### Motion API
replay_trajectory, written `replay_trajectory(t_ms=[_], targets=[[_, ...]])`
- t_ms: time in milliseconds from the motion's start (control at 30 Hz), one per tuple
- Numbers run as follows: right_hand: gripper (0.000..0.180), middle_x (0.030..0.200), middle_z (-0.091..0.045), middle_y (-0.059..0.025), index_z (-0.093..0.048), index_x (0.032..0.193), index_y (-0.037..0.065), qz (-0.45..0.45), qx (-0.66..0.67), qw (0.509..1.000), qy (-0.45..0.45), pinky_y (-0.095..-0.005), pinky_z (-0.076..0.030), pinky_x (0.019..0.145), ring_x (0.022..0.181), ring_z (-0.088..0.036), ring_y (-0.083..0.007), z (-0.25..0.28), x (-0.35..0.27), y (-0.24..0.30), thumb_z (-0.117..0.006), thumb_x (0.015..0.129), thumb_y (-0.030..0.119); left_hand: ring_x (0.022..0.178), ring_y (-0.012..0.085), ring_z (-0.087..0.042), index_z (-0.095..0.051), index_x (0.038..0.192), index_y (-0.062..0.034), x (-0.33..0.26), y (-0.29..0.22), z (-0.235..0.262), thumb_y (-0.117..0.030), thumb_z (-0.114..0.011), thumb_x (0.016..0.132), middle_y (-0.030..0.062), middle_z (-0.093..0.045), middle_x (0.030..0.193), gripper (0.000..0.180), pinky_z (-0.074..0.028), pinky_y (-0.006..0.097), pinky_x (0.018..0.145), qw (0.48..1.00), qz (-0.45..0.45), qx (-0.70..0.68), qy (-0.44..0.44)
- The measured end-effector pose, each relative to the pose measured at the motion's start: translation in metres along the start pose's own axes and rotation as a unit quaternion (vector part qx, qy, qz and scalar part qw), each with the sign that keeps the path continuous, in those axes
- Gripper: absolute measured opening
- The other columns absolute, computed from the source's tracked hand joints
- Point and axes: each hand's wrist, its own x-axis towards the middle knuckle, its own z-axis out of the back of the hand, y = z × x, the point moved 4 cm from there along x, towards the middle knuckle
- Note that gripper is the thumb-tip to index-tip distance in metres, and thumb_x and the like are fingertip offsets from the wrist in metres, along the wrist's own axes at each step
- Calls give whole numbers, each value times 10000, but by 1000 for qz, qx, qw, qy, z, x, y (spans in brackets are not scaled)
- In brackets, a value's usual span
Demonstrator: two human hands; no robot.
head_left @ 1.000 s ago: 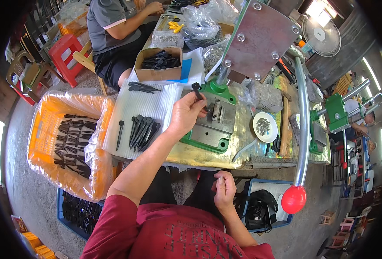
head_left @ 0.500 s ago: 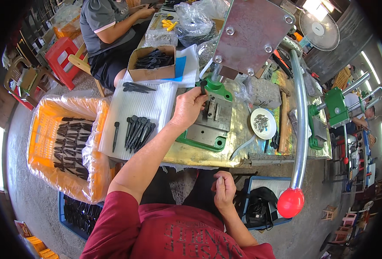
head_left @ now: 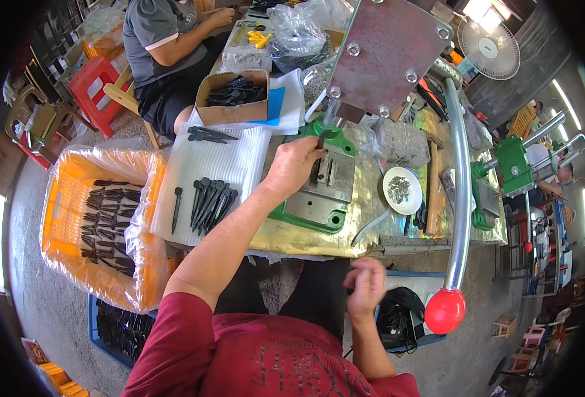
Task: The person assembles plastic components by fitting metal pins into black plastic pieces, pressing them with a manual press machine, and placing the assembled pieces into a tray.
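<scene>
My left hand [head_left: 294, 167] is closed on a black plastic piece [head_left: 323, 137], whose dark end shows past the fingertips. It is above the metal fixture block [head_left: 327, 171] on the green press base [head_left: 306, 221]; whether the piece touches the block I cannot tell. Closer to my body, my right hand [head_left: 365, 286] is raised beside my leg, its fingers curled and slightly blurred. What they hold, if anything, is hidden. Left of the press, several black round-headed sticks [head_left: 212, 202] lie on white foam sheeting [head_left: 256, 155], with one stick [head_left: 177, 208] apart from them.
The press's long lever [head_left: 461, 192] ends in a red ball [head_left: 445, 311]. A white dish [head_left: 391, 173] of small metal parts stands right of the press. A plastic-lined orange crate [head_left: 57, 228] and a cardboard box [head_left: 239, 116] hold black pieces. A co-worker [head_left: 167, 46] sits at the far left.
My right hand has moved to the right and slightly up. My left hand has shifted slightly right, and the black piece's end has dropped toward the fixture.
</scene>
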Motion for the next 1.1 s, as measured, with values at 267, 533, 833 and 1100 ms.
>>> replay_trajectory(t_ms=[267, 533, 833, 1100], targets=[[378, 958, -434, -139, -418, 1022, 58, 362, -20, 926, -101, -215, -364, 388, 484, -448, -145, 12, 39, 141, -435, 809, 370, 659, 362, -487, -460, 735, 15, 1, -9, 2, -42, -555, 714, 176, -504, 679, 113, -387, 370, 551, 992, -103, 74, 9], [386, 910, -447, -147, -464, 876, 84, 316, -186, 930, -9, -273, -440, 494, 578, -487, -185, -17, 30, 192, -497, 765, 453, 714, 364, -506, -472, 750, -8, 1, -6, 0, -74, -550, 725, 172, -522, 742, 105, -404, 412, 591, 991, -93, 87, 31], [177, 702, -498, -97, -477, 652, 23, 459, -324, 826, 37, -297, -383, 430, 491, -482, -231, -27, 56, 70, -591, 528, -32, 702, 373, -493, -493, 777, 7, 5, -12, 1, -47, -553, 709, 190, -518, 726, 105, -399, 389, 569, 992, -116, 47, 16], [119, 705, -511, -107, -501, 653, 7, 442, -303, 840, 89, -285, -417, 466, 534, -508, -227, -29, 50, 101, -573, 565, -28, 698, 372, -493, -498, 758, 10, 1, -2, -1, -52, -553, 709, 190, -520, 721, 97, -401, 385, 575, 993, -101, 62, 12]])
